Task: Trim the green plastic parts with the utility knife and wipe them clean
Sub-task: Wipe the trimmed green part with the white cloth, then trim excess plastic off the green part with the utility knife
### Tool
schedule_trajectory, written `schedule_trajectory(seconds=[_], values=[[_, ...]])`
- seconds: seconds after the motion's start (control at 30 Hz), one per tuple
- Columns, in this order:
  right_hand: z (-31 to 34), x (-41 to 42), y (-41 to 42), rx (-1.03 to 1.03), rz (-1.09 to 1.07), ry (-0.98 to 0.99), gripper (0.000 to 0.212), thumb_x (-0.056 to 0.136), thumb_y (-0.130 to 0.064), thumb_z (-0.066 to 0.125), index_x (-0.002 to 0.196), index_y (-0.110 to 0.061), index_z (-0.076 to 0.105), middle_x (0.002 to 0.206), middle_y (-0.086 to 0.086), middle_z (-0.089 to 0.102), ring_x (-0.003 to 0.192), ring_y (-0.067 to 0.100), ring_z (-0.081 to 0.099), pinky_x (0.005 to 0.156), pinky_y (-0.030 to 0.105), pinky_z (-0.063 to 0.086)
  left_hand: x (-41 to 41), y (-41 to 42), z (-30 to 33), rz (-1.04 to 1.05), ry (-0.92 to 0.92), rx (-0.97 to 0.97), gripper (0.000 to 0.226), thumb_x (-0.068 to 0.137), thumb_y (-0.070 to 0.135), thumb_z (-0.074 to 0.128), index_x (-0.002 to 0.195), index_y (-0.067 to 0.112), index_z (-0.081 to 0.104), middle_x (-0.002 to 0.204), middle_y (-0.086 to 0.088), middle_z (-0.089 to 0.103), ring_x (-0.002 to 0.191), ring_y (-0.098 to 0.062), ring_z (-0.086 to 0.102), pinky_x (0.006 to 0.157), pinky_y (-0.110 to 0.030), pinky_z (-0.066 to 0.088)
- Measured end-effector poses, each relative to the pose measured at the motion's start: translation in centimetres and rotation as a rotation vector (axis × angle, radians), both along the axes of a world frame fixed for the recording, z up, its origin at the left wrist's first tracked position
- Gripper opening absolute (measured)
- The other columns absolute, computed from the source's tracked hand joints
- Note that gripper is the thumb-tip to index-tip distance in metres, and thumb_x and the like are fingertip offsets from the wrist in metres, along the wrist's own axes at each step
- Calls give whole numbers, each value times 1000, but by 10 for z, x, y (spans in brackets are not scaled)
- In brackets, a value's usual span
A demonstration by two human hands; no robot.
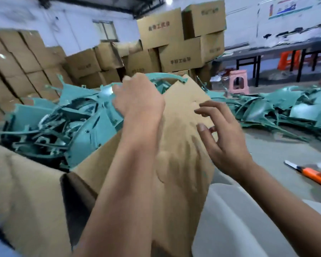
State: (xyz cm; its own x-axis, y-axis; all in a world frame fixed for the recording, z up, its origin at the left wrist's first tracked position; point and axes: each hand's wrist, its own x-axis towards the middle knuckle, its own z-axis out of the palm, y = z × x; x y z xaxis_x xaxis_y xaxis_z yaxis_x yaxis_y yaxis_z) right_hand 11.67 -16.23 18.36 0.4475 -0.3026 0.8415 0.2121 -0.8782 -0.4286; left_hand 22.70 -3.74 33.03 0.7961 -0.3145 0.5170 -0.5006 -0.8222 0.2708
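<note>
Two bare hands reach over an open cardboard box (183, 138) heaped with green plastic parts (67, 119).

The left hand (139, 101) is closed round a thin curved green piece (165, 76) at the top of the heap; its fingertips are hidden behind the part, and motion blur softens the outline. The right hand (224, 134) hovers beside the raised brown flap, fingers spread and loosely curled, gripping nothing. The utility knife (309, 174), orange-bodied with its blade out, lies on the grey table (278, 156), its handle cut off by the frame edge. A second pile of green parts (285, 108) lies further back, perhaps on the same surface. Stacked cartons (174, 43) fill the background.
</note>
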Motion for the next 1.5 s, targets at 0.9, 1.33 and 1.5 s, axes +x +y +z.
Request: schedule_trajectory(seconds=[0.9,1.33,1.5], values=[[23,44,13,62,276,210,43,107,-28,53,148,-13,53,159,0,44,148,7,35,121,21,25,45,-66,7,-101,424,-84,23,93,17,39,100,10,60,132,-18,61,126,-39,54,111,-58,39],[-60,-3,-142,611,-551,495,21,93,-29,61,100,-11,69,103,10,73,104,34,65,92,45,53,-58,-177,-98,-619,169,-395,20,81,13,55,63,21,59,67,7,56,72,-18,51,63,-25,36],[-104,-50,-232,365,-727,873,70,98,-20,57,158,-6,23,165,20,26,155,35,16,127,49,15,-84,-215,-174,-645,523,-290,17,72,7,49,62,10,63,58,-2,60,57,-23,55,48,-26,41]])
